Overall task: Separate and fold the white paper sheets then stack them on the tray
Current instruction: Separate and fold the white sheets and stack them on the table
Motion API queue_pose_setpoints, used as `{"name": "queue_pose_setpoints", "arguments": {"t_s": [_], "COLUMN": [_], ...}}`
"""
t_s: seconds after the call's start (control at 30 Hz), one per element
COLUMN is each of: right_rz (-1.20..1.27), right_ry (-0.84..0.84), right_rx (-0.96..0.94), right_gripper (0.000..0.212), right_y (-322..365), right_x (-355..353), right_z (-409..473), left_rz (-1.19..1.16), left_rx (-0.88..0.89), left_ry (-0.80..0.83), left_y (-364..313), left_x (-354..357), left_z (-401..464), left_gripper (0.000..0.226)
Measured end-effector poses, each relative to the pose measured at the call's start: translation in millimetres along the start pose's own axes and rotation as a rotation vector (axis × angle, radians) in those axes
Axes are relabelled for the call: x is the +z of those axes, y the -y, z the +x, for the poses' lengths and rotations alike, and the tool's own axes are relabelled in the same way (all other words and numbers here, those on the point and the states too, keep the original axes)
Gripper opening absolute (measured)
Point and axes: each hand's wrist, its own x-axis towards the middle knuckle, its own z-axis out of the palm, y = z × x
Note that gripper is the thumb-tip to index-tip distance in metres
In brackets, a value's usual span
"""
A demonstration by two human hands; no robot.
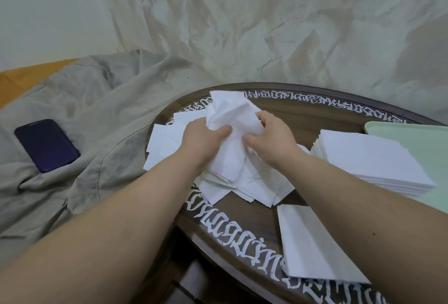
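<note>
While two hands pinch one crumpled sheet, fingers curled, perhaps three stacks.

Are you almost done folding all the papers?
Not yet. A neat stack of folded sheets already sits on the green tray. Both hands, the left hand and the right hand, grip one crumpled sheet, apparently pulling it apart. Under them a messy pile of loose sheets on the round table still waits, and another small stack lies near the front edge.
</note>
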Motion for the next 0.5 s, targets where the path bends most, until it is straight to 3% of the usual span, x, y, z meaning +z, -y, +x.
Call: {"name": "queue_pose_setpoints", "arguments": {"t_s": [0.23,0.37,0.43,0.5], "right_rz": [0.127,0.251,0.466,0.852], "right_ry": [-0.067,-0.062,0.003,0.089], "right_rx": [0.058,0.232,0.4,0.517], "right_gripper": [0.043,0.051,0.055,0.05], "right_y": [10.6,25.8,33.9,39.4], "right_x": [-16.9,-24.7,-28.6,-34.1], "right_z": [-20.1,-36.7,-46.1,-56.7], "left_rz": [-0.396,-0.53,-0.56,-0.559], "left_rx": [-0.015,-0.039,-0.04,-0.04], "left_ry": [0.012,0.094,0.155,0.203], "left_y": [-17.9,-28.9,-30.0,-29.8], "left_x": [-34.1,-50.2,-56.4,-61.4], "left_z": [-23.0,-51.4,-65.3,-77.6], "left_gripper": [0.019,0.02,0.022,0.026]}}
